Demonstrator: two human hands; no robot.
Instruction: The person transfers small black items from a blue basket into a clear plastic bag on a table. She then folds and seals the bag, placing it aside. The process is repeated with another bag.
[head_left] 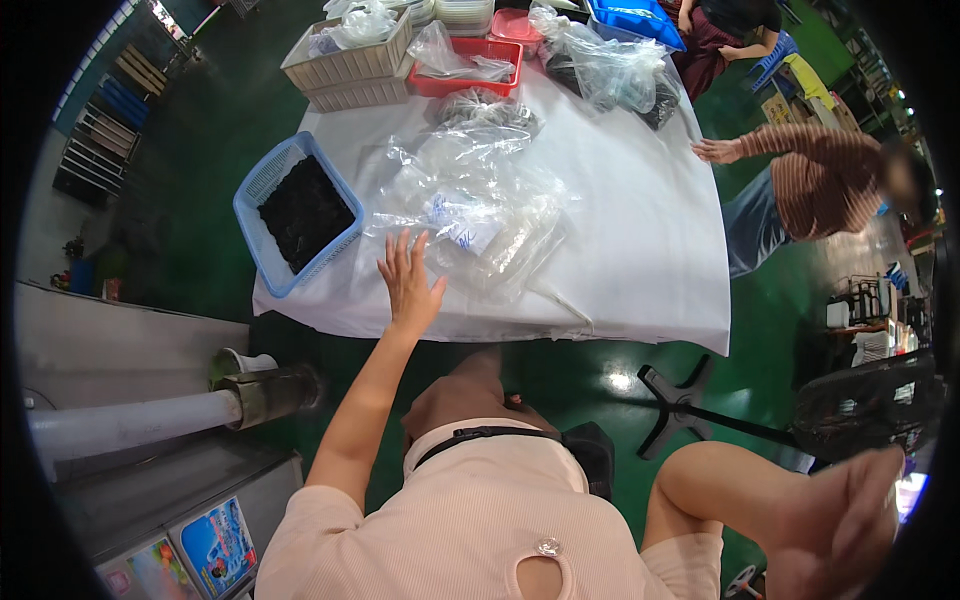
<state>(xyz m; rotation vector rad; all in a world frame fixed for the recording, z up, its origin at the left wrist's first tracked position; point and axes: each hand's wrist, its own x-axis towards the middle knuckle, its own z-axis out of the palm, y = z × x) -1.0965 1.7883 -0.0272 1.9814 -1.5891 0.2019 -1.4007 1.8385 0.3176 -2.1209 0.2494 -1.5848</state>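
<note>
My left hand (410,285) is stretched out over the near edge of the white-covered table (640,250), fingers spread and empty. Its fingertips reach the edge of a pile of clear plastic bags (480,210). A blue basket (262,185) filled with small black pieces sits just left of that hand. My right hand (840,515) is raised close to the camera at the lower right. It is blurred, looks flat, and holds nothing.
Beige baskets (345,65), a red tray (470,80), more filled bags (610,65) and a blue bin (635,18) line the far side. A person in a striped top (820,175) touches the table's right edge. A black fan stand (690,405) rests on the green floor. A metal pipe (150,415) lies at my left.
</note>
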